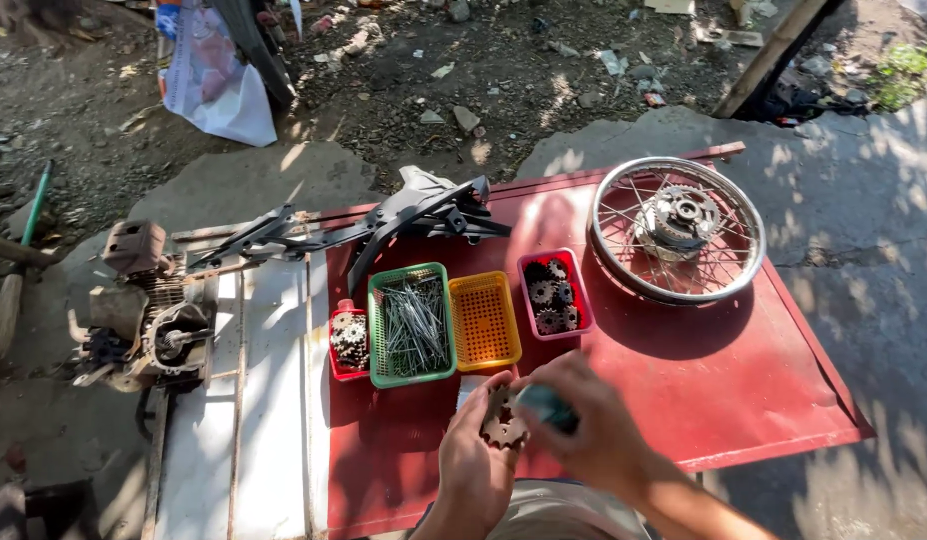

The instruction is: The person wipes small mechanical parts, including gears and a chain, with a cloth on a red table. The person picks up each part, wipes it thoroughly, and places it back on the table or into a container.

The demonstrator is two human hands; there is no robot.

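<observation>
Left hand [475,468]: at 6 o'clock of the frame, grip clamped on a small toothed sprocket [502,420], fingers curled behind it, thumb at its edge.
Right hand [586,432]: just beside the left at 5 o'clock, grip closed around a teal-coloured object [546,404]; blurred, kind cannot be told. It touches the sprocket's right side.
Sprocket: held above the near edge of the worktop, face turned toward the camera, rusty brown, centre hole visible.
Worktop [703,380]: flat red panel lying low over the ground, with a white panel [273,400] adjoining at 9 o'clock.
Green basket [413,325]: at 12 o'clock of the hands, holding a heap of thin metal spokes.
Yellow basket [484,320]: touching the green one on its 3 o'clock side; contents not discernible.
Pink basket [550,293]: at 1 o'clock of the hands, holding several dark sprockets.
Red basket [348,342]: at 9 o'clock of the green basket, holding more gear pieces.
Spoked wheel [677,229]: lying flat at 2 o'clock on the worktop, hub with sprocket at centre.
Black frame part [383,222]: across the far edge of the worktop at 11 o'clock.
Engine block [143,320]: at 9 o'clock, off the red panel, dirty and partly stripped.
White bag [215,85]: on the dirt ground at 11 o'clock, well apart from the worktop.
</observation>
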